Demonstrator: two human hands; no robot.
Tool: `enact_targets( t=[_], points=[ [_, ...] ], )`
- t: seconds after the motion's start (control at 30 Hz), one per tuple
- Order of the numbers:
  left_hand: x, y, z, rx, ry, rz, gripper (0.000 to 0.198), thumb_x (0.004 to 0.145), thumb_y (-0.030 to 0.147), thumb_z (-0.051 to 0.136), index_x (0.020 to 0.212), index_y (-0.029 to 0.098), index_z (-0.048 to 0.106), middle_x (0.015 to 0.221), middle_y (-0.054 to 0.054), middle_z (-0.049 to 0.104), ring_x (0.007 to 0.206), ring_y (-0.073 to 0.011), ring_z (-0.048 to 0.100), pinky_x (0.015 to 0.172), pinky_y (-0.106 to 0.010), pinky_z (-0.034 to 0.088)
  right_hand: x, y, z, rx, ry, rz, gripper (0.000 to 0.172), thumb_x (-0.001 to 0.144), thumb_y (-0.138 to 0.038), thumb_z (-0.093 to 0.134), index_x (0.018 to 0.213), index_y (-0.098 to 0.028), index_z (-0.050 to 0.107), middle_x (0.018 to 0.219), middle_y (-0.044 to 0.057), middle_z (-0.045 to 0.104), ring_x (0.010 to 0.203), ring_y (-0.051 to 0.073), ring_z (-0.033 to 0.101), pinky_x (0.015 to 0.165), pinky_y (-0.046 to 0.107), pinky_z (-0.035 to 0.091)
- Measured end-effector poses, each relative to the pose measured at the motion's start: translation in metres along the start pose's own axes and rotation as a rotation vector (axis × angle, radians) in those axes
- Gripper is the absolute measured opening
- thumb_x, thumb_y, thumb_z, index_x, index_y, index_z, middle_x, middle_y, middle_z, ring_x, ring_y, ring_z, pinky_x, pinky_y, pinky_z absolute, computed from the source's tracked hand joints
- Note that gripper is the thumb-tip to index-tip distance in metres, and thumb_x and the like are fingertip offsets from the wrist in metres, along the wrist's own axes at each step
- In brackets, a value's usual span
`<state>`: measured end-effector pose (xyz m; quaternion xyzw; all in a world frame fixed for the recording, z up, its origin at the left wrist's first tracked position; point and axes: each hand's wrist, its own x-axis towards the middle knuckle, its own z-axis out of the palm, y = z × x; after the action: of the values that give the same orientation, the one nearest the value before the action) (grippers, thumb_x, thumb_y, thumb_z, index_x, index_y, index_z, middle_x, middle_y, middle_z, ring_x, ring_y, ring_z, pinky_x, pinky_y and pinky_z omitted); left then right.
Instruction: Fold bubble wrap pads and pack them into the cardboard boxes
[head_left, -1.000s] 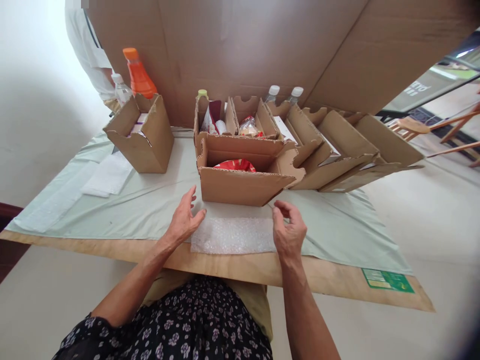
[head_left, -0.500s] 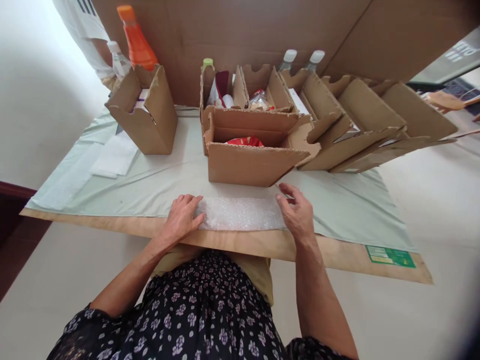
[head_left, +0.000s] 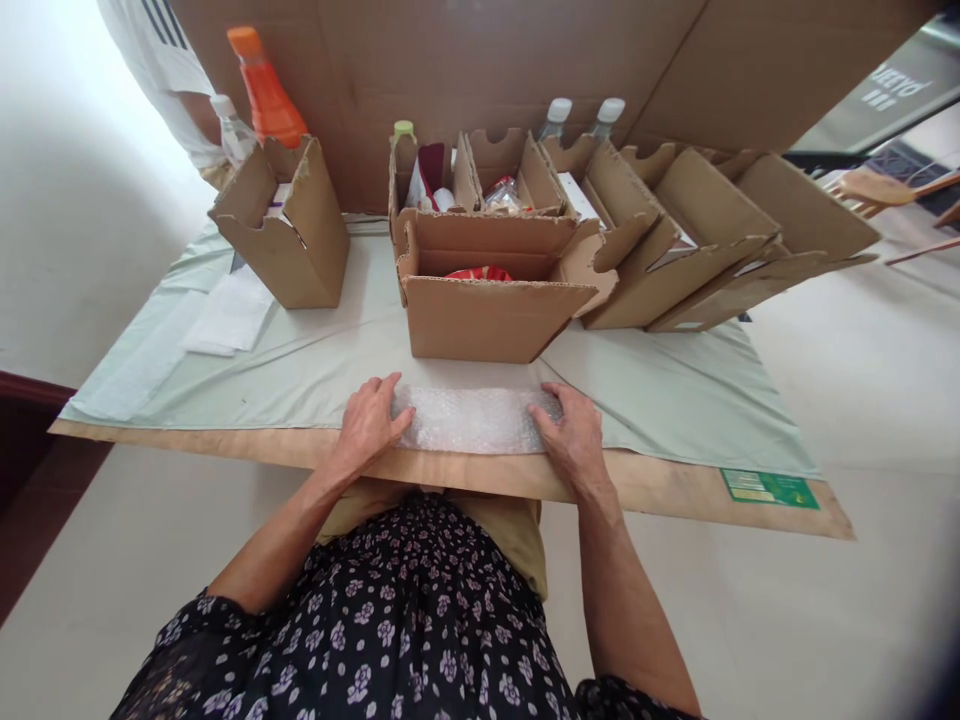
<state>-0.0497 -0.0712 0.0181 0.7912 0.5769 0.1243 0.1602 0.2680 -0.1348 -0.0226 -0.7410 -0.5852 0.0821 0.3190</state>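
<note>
A cardboard panel [head_left: 465, 80] rises along the far side of a table [head_left: 675, 485] draped in pale green cloth [head_left: 315, 375]. On it we see an open cardboard box [head_left: 472, 322] set crosswise in front of a row of others, with another carton [head_left: 319, 260] standing apart at left. Nearest us, flat on the cloth between that front box and the bare wooden edge, lies a strip of bubble wrap [head_left: 472, 420], its long axis running left to right. Our left hand [head_left: 370, 420] is at its left end and our right hand [head_left: 574, 432] at its right, so the strip lies inward from both sets of fingers. We judge the right hand the nearer to its middle, lapping farther over its end. On each hand the thumb stands apart from the forefinger, with plastic showing in the gap; how firmly the fingertips press, we cannot tell
</note>
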Motion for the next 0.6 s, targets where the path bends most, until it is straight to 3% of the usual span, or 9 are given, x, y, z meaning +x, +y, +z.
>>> enact_targets(
  t=[0.07,0.2,0.37,0.5,0.6],
  points=[
    [0.001,0.001,-0.002,0.041,-0.008,-0.031,0.056,0.086,0.033,0.064,0.139,0.014,0.058,0.106,-0.014,0.073,0.101,-0.0318,0.068,0.092,-0.044,0.053,-0.003,0.001,-0.004,-0.020,0.000,0.022,0.045,0.086,-0.043,0.058,0.123,-0.020,0.069,0.114,0.014,0.075,0.104,0.032,0.064,0.095,0.050,0.046],
    [0.005,0.008,-0.002,0.034,-0.137,-0.029,0.041,0.084,0.021,0.059,0.124,0.018,0.068,0.090,-0.008,0.076,0.093,-0.0294,0.071,0.087,-0.040,0.053,-0.005,0.000,-0.010,0.020,-0.076,0.041,0.044,0.084,-0.043,0.059,0.119,-0.020,0.072,0.090,0.008,0.075,0.085,0.027,0.065,0.086,0.044,0.049],
    [0.005,0.009,-0.005,0.024,-0.139,-0.035,0.030,0.082,0.015,0.056,0.104,0.022,0.074,0.091,-0.007,0.077,0.090,-0.0283,0.072,0.085,-0.039,0.053,-0.009,-0.009,-0.016,0.153,-0.100,0.071,0.038,0.083,-0.044,0.059,0.110,-0.023,0.075,0.088,0.006,0.077,0.076,0.024,0.066,0.083,0.040,0.052],
    [0.005,-0.004,-0.018,0.012,-0.099,-0.060,0.033,0.084,0.016,0.054,0.110,0.022,0.072,0.089,-0.006,0.075,0.090,-0.0274,0.071,0.086,-0.039,0.054,-0.007,-0.011,-0.017,0.144,-0.051,0.052,0.035,0.087,-0.041,0.057,0.110,-0.021,0.074,0.098,0.009,0.077,0.089,0.027,0.069,0.095,0.047,0.051],
    [0.002,-0.008,-0.025,0.033,0.050,-0.035,0.038,0.086,0.022,0.060,0.122,0.018,0.068,0.104,-0.011,0.072,0.101,-0.0319,0.068,0.094,-0.046,0.053,-0.004,-0.017,-0.016,0.043,0.059,-0.013,0.040,0.088,-0.035,0.055,0.122,-0.020,0.070,0.129,0.015,0.070,0.117,0.034,0.063,0.105,0.054,0.045]
  ],
)
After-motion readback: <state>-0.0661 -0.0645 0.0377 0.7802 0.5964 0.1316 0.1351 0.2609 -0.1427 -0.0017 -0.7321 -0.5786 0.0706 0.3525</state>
